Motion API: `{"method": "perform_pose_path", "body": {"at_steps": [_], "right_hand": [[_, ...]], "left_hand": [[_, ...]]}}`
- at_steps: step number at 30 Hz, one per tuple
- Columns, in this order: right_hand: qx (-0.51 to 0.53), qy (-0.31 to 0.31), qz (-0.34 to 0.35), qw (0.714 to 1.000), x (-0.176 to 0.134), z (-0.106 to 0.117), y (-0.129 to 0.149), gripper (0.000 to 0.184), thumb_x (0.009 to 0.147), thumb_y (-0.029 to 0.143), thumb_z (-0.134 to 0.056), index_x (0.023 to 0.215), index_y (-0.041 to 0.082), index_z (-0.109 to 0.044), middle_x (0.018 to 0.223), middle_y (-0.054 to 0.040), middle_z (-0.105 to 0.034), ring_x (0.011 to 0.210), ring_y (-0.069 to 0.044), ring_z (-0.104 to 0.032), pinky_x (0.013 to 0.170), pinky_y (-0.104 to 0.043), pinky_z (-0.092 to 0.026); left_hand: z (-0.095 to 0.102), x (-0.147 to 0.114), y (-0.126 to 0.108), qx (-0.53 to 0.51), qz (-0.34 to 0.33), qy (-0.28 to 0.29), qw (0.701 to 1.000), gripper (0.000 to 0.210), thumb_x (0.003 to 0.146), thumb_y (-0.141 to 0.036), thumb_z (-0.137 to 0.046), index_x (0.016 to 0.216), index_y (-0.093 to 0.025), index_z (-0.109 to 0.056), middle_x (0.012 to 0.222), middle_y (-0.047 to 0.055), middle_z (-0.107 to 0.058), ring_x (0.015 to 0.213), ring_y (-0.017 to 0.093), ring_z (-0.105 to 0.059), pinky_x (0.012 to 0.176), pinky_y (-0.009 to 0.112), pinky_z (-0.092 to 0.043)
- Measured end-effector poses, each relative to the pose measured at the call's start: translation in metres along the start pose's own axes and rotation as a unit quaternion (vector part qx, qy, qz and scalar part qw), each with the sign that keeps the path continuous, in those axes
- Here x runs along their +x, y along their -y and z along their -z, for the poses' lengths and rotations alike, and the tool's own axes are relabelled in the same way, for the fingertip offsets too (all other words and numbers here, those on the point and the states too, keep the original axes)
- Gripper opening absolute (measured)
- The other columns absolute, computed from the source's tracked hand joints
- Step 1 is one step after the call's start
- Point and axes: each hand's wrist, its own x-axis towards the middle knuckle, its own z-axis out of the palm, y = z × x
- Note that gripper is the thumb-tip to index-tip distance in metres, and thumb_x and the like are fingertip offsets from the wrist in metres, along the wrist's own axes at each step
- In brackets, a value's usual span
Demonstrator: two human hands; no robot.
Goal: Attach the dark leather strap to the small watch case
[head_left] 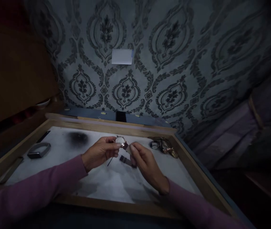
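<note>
A round wristwatch [120, 141] with a pale face and shiny rim is held up over the white-lined tray. My left hand [102, 151] pinches the watch case between thumb and fingers. Closed on the dark brown strap [126, 146] at the watch's right side is my right hand [145, 160]. Below the hands lies a separate dark strap piece [126, 161], its right end partly behind my right hand. A thin dark stick-like piece [110, 161] shows under my left fingers; whether it is held or lying there is unclear.
A wooden-framed tray [111, 124] surrounds the work. A grey-banded smartwatch [39, 150] and a flat strip [10, 170] lie at left. Several tangled watches and straps [163, 145] fill the back right corner. Behind is a patterned wall with a white card [122, 56].
</note>
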Motion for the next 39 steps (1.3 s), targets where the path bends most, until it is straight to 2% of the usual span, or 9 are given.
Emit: {"method": "perform_pose_path", "body": {"at_steps": [3,8,13,16,22,25,28,33,39], "right_hand": [[0.019,-0.034,-0.007,0.999,-0.002,-0.015,0.001,0.036,0.097,0.046,-0.037,0.073,0.02,-0.045,0.056,0.0035,-0.045,0.051,-0.011,-0.043,0.049,-0.022,-0.034],[0.072,-0.015,-0.051,0.996,-0.006,-0.03,0.004,0.034,0.097,0.048,-0.037,0.08,0.019,-0.045,0.06,0.0027,-0.054,0.046,-0.009,-0.044,0.044,-0.02,-0.036],[0.113,-0.058,-0.066,0.99,0.001,-0.021,-0.001,0.04,0.091,0.055,-0.046,0.074,0.019,-0.047,0.068,-0.0009,-0.059,0.056,-0.012,-0.056,0.054,-0.023,-0.049],[0.118,-0.075,-0.058,0.988,0.011,-0.01,-0.003,0.042,0.088,0.058,-0.048,0.078,0.017,-0.051,0.07,-0.0031,-0.062,0.056,-0.013,-0.058,0.057,-0.025,-0.051],[0.048,-0.063,-0.014,0.997,0.028,-0.003,0.006,0.034,0.094,0.049,-0.041,0.079,0.019,-0.049,0.083,-0.0067,-0.064,0.067,-0.015,-0.059,0.052,-0.023,-0.047],[-0.083,-0.01,0.023,0.996,0.028,-0.007,0.004,0.03,0.097,0.036,-0.037,0.073,0.02,-0.046,0.069,-0.003,-0.059,0.061,-0.015,-0.056,0.056,-0.024,-0.041],[-0.16,-0.007,0.032,0.987,0.026,-0.011,-0.003,0.026,0.096,0.029,-0.036,0.073,0.022,-0.044,0.06,0.0008,-0.052,0.054,-0.014,-0.049,0.054,-0.025,-0.035],[-0.196,-0.033,0.033,0.98,0.02,-0.013,-0.011,0.023,0.096,0.028,-0.033,0.078,0.021,-0.044,0.057,0.0028,-0.047,0.05,-0.013,-0.046,0.053,-0.024,-0.031],[-0.205,-0.054,0.035,0.977,0.018,-0.013,-0.014,0.021,0.096,0.028,-0.032,0.081,0.021,-0.044,0.058,0.003,-0.046,0.05,-0.013,-0.046,0.052,-0.023,-0.031]], "left_hand": [[-0.002,-0.002,0.007,-0.06,-0.002,-0.012,0.998,0.031,0.061,-0.02,-0.084,0.082,-0.01,-0.065,0.074,0.0,-0.057,0.059,0.006,-0.049,0.056,0.018,-0.04],[-0.005,-0.007,0.011,-0.005,-0.053,0.023,0.998,0.029,0.072,-0.034,-0.076,0.083,-0.013,-0.061,0.077,0.002,-0.059,0.062,0.011,-0.055,0.059,0.024,-0.041],[-0.004,-0.005,0.003,0.027,-0.092,-0.005,0.995,0.035,0.072,-0.042,-0.073,0.081,-0.015,-0.054,0.075,0.001,-0.06,0.068,0.013,-0.057,0.07,0.027,-0.044],[0.001,-0.002,-0.003,0.105,-0.073,0.01,0.992,0.035,0.076,-0.046,-0.068,0.08,-0.014,-0.054,0.063,-0.001,-0.055,0.06,0.01,-0.05,0.063,0.024,-0.04],[0.009,-0.005,-0.001,0.305,-0.019,0.099,0.947,0.025,0.08,-0.038,-0.059,0.076,-0.014,-0.053,0.063,-0.004,-0.045,0.059,0.01,-0.042,0.058,0.023,-0.037],[0.009,-0.006,0.001,0.359,-0.013,0.148,0.921,0.02,0.079,-0.034,-0.058,0.076,-0.014,-0.054,0.069,-0.002,-0.045,0.063,0.011,-0.041,0.058,0.024,-0.034],[0.007,-0.006,-0.001,0.383,-0.011,0.17,0.908,0.017,0.077,-0.03,-0.058,0.074,-0.014,-0.054,0.069,-0.003,-0.044,0.065,0.012,-0.04,0.061,0.025,-0.031],[0.007,-0.008,-0.004,0.391,-0.007,0.16,0.907,0.015,0.076,-0.028,-0.056,0.07,-0.014,-0.052,0.062,-0.004,-0.042,0.059,0.01,-0.038,0.056,0.024,-0.029],[0.009,-0.009,0.001,0.395,0.01,0.067,0.916,0.018,0.074,-0.031,-0.058,0.069,-0.014,-0.056,0.056,-0.003,-0.049,0.05,0.01,-0.048,0.051,0.023,-0.038]]}}
